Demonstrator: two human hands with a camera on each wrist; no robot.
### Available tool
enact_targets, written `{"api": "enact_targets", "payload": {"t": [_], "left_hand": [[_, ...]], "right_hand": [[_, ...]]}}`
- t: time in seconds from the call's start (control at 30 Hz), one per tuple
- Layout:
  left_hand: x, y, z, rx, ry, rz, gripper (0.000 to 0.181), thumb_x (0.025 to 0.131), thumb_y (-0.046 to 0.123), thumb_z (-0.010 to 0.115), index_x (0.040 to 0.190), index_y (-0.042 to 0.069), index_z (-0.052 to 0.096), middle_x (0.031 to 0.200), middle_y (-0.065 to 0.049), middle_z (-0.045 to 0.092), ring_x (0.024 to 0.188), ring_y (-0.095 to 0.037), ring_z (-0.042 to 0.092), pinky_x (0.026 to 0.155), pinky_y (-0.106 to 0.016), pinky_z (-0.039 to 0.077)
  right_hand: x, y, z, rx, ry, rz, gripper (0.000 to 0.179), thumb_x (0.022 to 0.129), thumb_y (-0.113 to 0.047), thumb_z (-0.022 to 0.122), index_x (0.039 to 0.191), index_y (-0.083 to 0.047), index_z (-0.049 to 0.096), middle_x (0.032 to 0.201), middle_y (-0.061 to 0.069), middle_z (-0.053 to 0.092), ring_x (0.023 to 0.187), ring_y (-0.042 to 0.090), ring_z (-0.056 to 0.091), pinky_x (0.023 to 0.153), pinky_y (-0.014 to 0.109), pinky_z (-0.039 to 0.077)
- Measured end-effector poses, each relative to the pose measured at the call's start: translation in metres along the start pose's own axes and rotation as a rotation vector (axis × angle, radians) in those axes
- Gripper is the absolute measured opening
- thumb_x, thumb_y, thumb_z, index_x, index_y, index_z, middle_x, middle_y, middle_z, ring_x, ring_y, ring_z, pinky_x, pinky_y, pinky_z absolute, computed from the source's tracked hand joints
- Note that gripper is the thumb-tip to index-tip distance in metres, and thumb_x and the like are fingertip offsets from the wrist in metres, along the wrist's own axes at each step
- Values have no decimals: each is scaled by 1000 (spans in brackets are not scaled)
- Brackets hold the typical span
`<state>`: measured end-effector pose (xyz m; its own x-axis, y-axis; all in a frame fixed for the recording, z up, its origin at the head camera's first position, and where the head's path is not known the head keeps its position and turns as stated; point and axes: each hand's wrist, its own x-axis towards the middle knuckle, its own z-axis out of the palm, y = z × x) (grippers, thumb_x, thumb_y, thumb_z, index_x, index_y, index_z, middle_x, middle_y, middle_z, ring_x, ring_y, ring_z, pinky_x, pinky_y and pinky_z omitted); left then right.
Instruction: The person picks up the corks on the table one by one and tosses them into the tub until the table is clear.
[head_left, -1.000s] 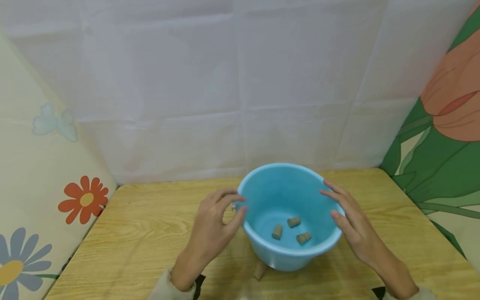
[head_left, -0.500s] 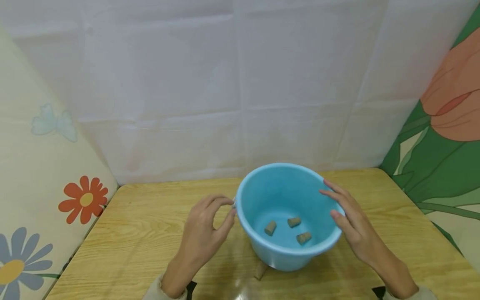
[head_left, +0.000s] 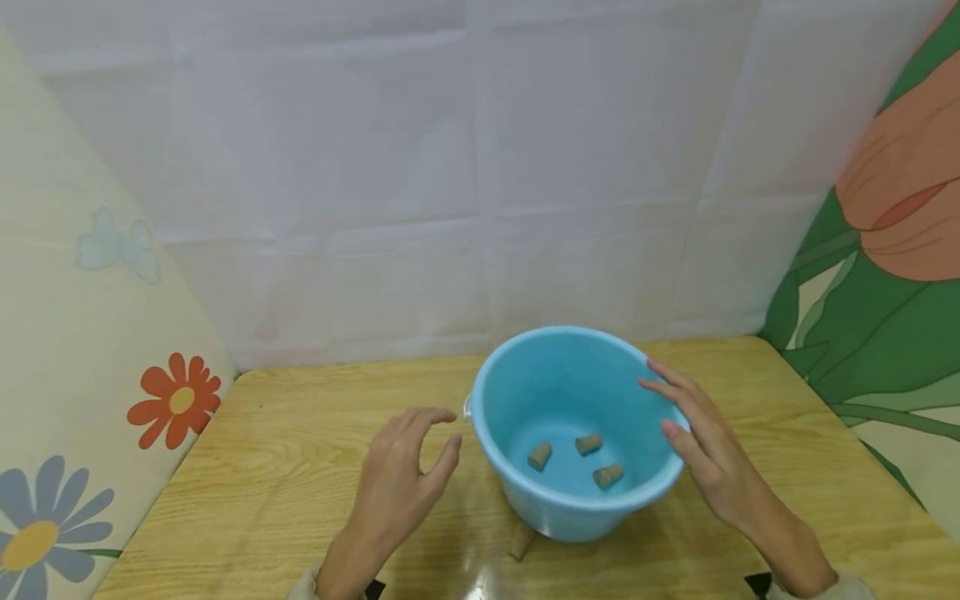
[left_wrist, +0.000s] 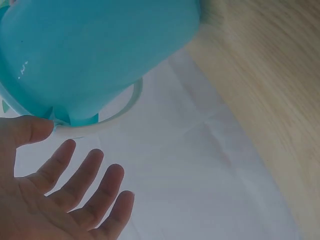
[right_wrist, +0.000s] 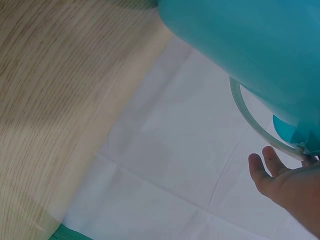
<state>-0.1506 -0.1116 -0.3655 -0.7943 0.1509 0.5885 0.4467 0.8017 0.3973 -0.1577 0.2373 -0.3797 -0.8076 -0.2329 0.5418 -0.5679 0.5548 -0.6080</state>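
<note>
A light-blue plastic bucket (head_left: 558,504) stands on the wooden table. Inside are three short brown cylinders, like corks: one on the left (head_left: 539,456), one at the back (head_left: 588,443) and one at front right (head_left: 607,476). Beside the bucket's base, partly hidden, lies another such cylinder (head_left: 521,540). My left hand (head_left: 401,467) hovers just left of the bucket, its fingers loosely bent and holding nothing. Its thumb overlaps the pale handle (left_wrist: 112,120) in the left wrist view. My right hand (head_left: 708,454) holds the right rim, with thumb and fingertips over the edge.
The wooden table (head_left: 300,450) runs back to a white cloth (head_left: 360,167). A flower-printed panel (head_left: 180,400) borders it on the left, and another printed with a large tulip (head_left: 892,250) stands on the right. The bucket's handle hangs down behind it.
My left hand has drawn back leftward from over the left rim, leaving a gap. The left cylinder has shifted a little leftward in the bucket. My right hand and the bucket have stayed put.
</note>
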Motion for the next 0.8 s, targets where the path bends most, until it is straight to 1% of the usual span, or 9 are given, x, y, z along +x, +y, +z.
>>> {"api": "enact_targets", "payload": {"t": [0.17,0.23,0.4,0.57,0.73,0.8], "left_hand": [[-6,-3,4,14,9,15,25,82,19,79,106,16,71,103,1,74,96,-21,69,80,-40,56],[-8,-4,5,18,9,20,26,81,19,80,105,16,71,103,1,74,96,-21,69,80,-41,56],[-12,-7,9,27,-13,7,26,80,20,80,105,16,72,103,1,75,97,-22,69,81,-42,56],[-18,-9,14,34,-32,4,26,79,21,81,103,17,72,103,2,74,97,-22,69,80,-42,55],[-22,-11,18,54,-32,39,25,78,21,82,101,17,72,101,3,74,95,-19,69,79,-40,55],[-24,-10,20,60,-42,53,24,78,21,81,100,17,72,100,3,74,94,-18,69,80,-40,55]], "right_hand": [[-1,2,1,-1,-2,-12,48,98,1,42,144,-11,49,159,13,33,146,-2,25,102,1,26],[-1,2,1,-3,0,-13,48,98,2,42,144,-11,49,159,12,33,146,-2,25,102,1,26],[-1,2,1,-5,5,-9,48,98,1,43,144,-13,50,160,6,33,145,-3,24,103,3,24],[-1,2,1,-5,6,-9,48,98,1,43,143,-13,50,160,5,33,145,-3,25,104,3,23],[-1,2,1,-3,5,-10,48,98,2,43,143,-12,50,160,5,33,145,-3,25,103,2,24],[-1,2,1,-3,5,-10,48,98,2,43,143,-12,50,160,5,33,145,-3,25,103,2,25]]}}
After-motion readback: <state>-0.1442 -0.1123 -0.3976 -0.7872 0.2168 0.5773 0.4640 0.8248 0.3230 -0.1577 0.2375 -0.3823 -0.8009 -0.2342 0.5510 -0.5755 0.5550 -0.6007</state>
